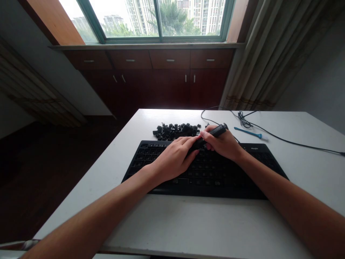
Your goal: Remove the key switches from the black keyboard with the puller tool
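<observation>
A black keyboard (pixel 205 176) lies on the white table, with many of its keycaps off and bare square sockets showing at the left. My right hand (pixel 222 144) is closed around a long black tool (pixel 217 130), held slanting over the upper middle keys; its exact kind I cannot make out. My left hand (pixel 178 156) reaches over the keyboard from the left, fingers and thumb around the tool's dark lower end. Just behind the keyboard is a heap of loose black keycaps (pixel 175 131). The keys beneath both hands are hidden.
A blue stick-like tool (pixel 248 132) lies at the back right of the white table (pixel 188 223). Near it a bundled black cable (pixel 244 120) trails off to the right. Beyond the table stand a dark red cabinet (pixel 169 82) and a window (pixel 188 18).
</observation>
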A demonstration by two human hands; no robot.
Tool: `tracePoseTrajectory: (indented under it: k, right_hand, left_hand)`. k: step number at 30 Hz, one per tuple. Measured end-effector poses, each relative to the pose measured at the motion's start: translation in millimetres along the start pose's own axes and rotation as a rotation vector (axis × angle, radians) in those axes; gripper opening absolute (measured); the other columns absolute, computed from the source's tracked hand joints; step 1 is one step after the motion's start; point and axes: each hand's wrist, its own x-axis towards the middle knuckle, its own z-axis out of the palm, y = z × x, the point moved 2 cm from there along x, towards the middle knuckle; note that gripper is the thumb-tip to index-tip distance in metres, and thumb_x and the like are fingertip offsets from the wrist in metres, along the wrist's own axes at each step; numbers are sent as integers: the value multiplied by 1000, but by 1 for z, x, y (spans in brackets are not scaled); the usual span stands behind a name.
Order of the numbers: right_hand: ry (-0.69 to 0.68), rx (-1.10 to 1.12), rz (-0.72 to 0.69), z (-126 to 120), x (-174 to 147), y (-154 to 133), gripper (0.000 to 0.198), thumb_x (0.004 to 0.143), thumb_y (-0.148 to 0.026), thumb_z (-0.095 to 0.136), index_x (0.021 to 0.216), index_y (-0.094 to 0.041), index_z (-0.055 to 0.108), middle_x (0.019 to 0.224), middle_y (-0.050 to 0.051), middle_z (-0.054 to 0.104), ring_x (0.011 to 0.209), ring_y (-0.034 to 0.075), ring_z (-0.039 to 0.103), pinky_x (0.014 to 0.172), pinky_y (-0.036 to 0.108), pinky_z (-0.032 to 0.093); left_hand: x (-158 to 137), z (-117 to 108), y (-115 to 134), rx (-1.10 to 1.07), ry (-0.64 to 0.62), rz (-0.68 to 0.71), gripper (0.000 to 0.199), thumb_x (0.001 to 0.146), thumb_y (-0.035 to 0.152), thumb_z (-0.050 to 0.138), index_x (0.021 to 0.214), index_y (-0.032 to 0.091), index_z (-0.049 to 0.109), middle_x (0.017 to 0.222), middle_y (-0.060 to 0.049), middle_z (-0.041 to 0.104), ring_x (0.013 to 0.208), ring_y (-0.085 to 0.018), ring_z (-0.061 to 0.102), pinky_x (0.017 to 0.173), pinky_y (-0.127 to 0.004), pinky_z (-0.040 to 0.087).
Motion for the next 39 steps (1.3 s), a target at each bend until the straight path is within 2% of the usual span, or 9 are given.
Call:
tracePoseTrajectory:
  k: [5, 10, 12, 16, 19, 25, 29, 33, 39]
  right_hand:
    - [-13, 34, 6, 0, 0, -1, 29, 91, -41, 57, 78, -16, 65, 55, -2, 58, 50, 10, 53, 53, 21, 44]
    - [-1, 109, -19, 1, 1, 1, 18, 88, -32, 59, 77, -17, 62, 59, -4, 56, 54, 10, 52, 54, 23, 43]
    - [3, 113, -58, 2, 2, 2, 14, 87, -27, 57, 78, -17, 63, 67, -3, 59, 63, 11, 53, 61, 23, 45]
    - [-8, 131, -59, 4, 3, 4, 18, 89, -29, 57, 79, -17, 65, 72, -1, 62, 69, 14, 55, 66, 26, 45]
    - [-43, 192, -66, 7, 4, 4, 20, 91, -30, 55, 83, -17, 67, 78, 1, 66, 74, 16, 58, 71, 27, 46]
    - [-51, 219, -78, 7, 2, 2, 20, 89, -31, 57, 77, -18, 65, 72, 0, 62, 66, 14, 52, 63, 27, 42]
    - [65, 295, -16, 2, 4, 8, 30, 93, -43, 54, 77, -19, 61, 55, -3, 51, 53, 13, 45, 53, 26, 36]
    - [142, 250, 22, -1, 6, 10, 31, 92, -45, 54, 76, -19, 59, 53, -3, 49, 51, 13, 45, 53, 27, 36]
    - [244, 244, 19, -6, 4, 9, 29, 91, -42, 55, 73, -19, 58, 51, -4, 45, 49, 12, 42, 50, 26, 34]
  left_hand:
    - [4, 3, 6, -73, 52, -59, 50, 97, 38, 51, 144, 21, 43, 140, -9, 56, 128, -23, 54, 110, -42, 47]
    - [22, 11, 24, -165, 153, -65, 64, 88, 21, 54, 146, 12, 31, 145, -17, 47, 136, -26, 45, 118, -43, 40]
    - [31, 15, 26, -226, 158, -57, 65, 82, 16, 55, 143, 10, 33, 139, -18, 50, 131, -26, 50, 114, -42, 44]
    - [42, 19, 19, -337, 161, -131, 45, 81, 16, 55, 125, 15, 47, 119, -12, 60, 109, -23, 61, 98, -39, 53]
    - [42, 20, 16, -384, 196, -122, 36, 84, 15, 52, 120, 17, 51, 115, -11, 61, 107, -21, 61, 98, -38, 52]
    - [38, 21, 18, -433, 196, -73, 33, 88, 15, 49, 121, 20, 50, 118, -11, 60, 109, -20, 60, 100, -37, 52]
    - [40, 21, 17, -421, 192, -116, 33, 89, 12, 46, 120, 20, 51, 114, -11, 62, 103, -21, 62, 96, -38, 52]
    - [39, 20, 19, -352, 182, -181, 30, 91, 21, 50, 121, 19, 51, 116, -12, 61, 104, -23, 61, 96, -40, 51]
    - [34, 11, 16, -212, 127, -132, 51, 87, 34, 61, 135, 22, 46, 127, -9, 57, 116, -23, 56, 104, -41, 48]
